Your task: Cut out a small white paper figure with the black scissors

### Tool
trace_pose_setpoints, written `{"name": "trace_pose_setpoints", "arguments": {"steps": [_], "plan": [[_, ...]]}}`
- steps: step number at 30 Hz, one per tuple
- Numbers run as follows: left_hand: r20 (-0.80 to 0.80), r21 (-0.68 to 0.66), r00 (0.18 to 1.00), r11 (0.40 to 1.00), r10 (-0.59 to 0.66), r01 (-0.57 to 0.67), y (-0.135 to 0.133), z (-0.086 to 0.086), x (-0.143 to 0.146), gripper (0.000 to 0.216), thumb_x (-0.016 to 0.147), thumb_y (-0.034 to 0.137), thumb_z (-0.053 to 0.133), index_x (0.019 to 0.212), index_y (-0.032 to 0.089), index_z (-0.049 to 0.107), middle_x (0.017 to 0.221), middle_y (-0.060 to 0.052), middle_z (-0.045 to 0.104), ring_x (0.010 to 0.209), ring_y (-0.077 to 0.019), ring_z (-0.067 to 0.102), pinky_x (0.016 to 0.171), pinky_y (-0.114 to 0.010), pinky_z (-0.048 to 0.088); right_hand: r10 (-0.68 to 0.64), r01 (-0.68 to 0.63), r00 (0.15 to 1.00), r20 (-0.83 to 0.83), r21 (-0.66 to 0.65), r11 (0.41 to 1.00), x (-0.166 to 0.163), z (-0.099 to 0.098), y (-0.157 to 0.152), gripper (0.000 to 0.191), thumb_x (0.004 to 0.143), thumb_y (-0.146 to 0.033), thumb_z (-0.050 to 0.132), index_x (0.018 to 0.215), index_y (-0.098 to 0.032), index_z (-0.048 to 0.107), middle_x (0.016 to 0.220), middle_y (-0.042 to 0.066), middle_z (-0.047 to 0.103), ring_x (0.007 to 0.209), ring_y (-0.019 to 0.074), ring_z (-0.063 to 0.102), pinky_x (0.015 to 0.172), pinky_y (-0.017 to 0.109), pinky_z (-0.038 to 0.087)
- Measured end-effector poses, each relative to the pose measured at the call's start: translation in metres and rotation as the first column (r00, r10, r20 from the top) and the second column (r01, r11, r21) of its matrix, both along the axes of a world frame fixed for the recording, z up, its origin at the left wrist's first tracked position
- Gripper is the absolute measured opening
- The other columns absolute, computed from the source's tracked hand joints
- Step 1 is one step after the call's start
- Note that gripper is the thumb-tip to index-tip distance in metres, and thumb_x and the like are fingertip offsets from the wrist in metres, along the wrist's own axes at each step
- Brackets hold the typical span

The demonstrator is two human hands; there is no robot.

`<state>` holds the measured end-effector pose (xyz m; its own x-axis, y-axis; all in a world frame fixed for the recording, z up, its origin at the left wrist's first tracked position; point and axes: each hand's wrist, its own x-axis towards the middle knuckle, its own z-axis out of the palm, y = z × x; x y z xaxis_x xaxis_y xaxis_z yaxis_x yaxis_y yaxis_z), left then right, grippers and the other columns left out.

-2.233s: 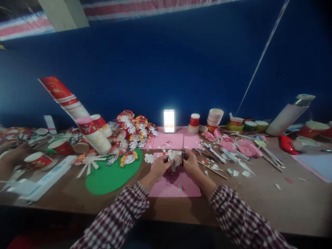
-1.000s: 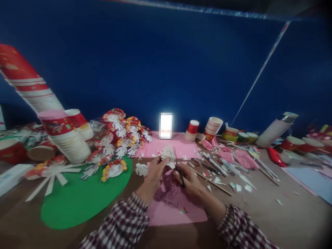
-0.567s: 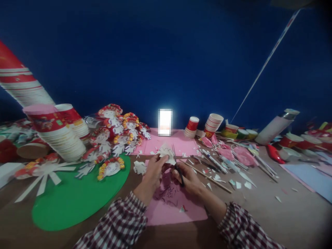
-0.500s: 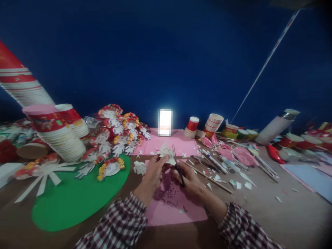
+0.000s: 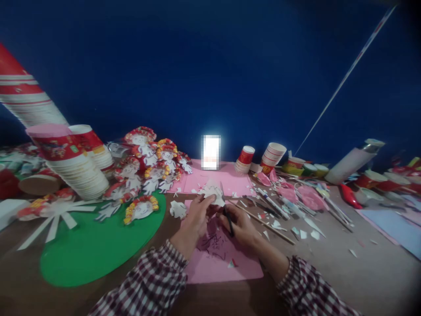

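My left hand (image 5: 194, 219) pinches a white paper cut-out (image 5: 212, 192) and holds it up over a pink sheet (image 5: 223, 263) at the table's middle. My right hand (image 5: 241, 226) is closed round small black-handled scissors (image 5: 226, 210), whose blades point up against the cut-out's right edge. Dark paper trimmings lie on the pink sheet under both hands. Another white cut-out (image 5: 178, 210) lies just left of my left hand.
A green paper disc (image 5: 95, 245) lies left with paper dolls (image 5: 141, 207) on it. Stacks of red paper cups (image 5: 69, 162) lean at far left. A lit phone (image 5: 211, 152) stands at the back. Pens, sticks and scraps (image 5: 279, 210) litter the right; bowls (image 5: 296, 164) line the blue wall.
The view has moved closer and lower over the table since the oldest frame. My hands keep the cut-out and scissors together, with only slight shifts in the last half second.
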<state>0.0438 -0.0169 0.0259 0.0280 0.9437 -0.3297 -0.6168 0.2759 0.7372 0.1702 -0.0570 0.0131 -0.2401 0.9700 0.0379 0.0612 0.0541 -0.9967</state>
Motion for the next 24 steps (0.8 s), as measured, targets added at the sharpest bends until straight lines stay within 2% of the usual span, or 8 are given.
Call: {"name": "trace_pose_setpoints", "arguments": {"steps": [8,16,24], "plan": [[-0.03,-0.029,0.999,0.999,-0.022,0.021,-0.0025,0.0048,0.0003,0.028,0.053,0.02,0.075,0.072,0.016,0.055,0.06,0.002,0.062,0.049,-0.0098,0.058,0.049,-0.02,0.045,-0.004,0.004,1.0,-0.016,0.002,1.0,-0.0014,-0.0002,0.0,0.026,0.082,-0.041,0.059,0.091,-0.016,0.059,0.069,-0.001,0.048,0.056,0.009,0.036,0.049,0.02,0.031],[-0.037,0.008,0.999,1.0,-0.028,0.028,-0.0014,0.0021,0.0013,0.025,0.054,0.02,0.075,0.071,0.015,0.057,0.06,0.001,0.062,0.048,-0.0095,0.057,0.05,-0.021,0.046,0.001,-0.001,1.0,-0.004,0.005,1.0,-0.0007,-0.0013,0.0004,0.027,0.081,-0.039,0.061,0.094,-0.016,0.059,0.071,0.0,0.049,0.058,0.0095,0.038,0.049,0.02,0.031],[-0.043,0.0,0.998,0.999,-0.035,0.035,-0.0012,0.0002,0.0011,0.025,0.053,0.02,0.075,0.073,0.014,0.06,0.063,0.0,0.064,0.051,-0.0104,0.058,0.052,-0.021,0.048,0.012,-0.011,0.999,-0.031,0.036,0.999,-0.0005,-0.0019,0.0025,0.025,0.082,-0.035,0.061,0.098,-0.016,0.059,0.076,0.001,0.054,0.063,0.0109,0.043,0.057,0.021,0.037]]}}
